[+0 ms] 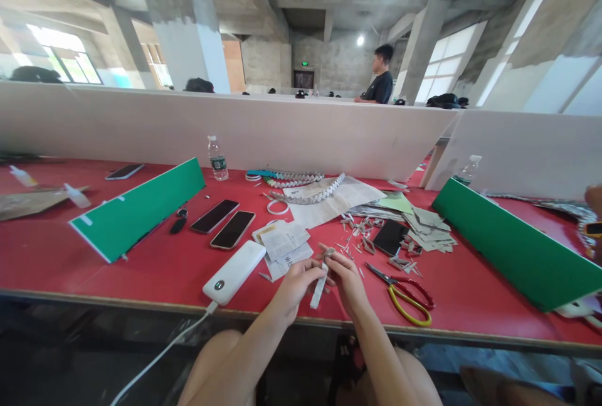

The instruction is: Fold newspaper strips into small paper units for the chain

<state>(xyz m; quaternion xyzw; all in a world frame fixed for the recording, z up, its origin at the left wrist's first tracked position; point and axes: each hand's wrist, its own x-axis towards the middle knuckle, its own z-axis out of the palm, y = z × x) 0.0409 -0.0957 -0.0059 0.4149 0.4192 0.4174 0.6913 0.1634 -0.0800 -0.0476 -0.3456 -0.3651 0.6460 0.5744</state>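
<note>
Between my two hands is a narrow folded paper strip (319,292), its lower end hanging toward the table's front edge. My left hand (301,280) pinches the strip between thumb and fingers. My right hand (347,274) is closed on the strip's upper end, where a small folded part shows at the fingertips. Printed paper sheets (286,243) lie just beyond my left hand. To the right of my right hand are scissors (399,293) with one red and one yellow handle. Small folded paper pieces (367,244) and scraps are scattered beyond it.
A white power bank (234,273) with a cable and two phones (233,229) lie left. Green dividers (141,208) stand at both sides. Woven paper chains (310,197), a tape roll (277,207) and a bottle (217,160) are farther back. A person (380,80) stands beyond the partition.
</note>
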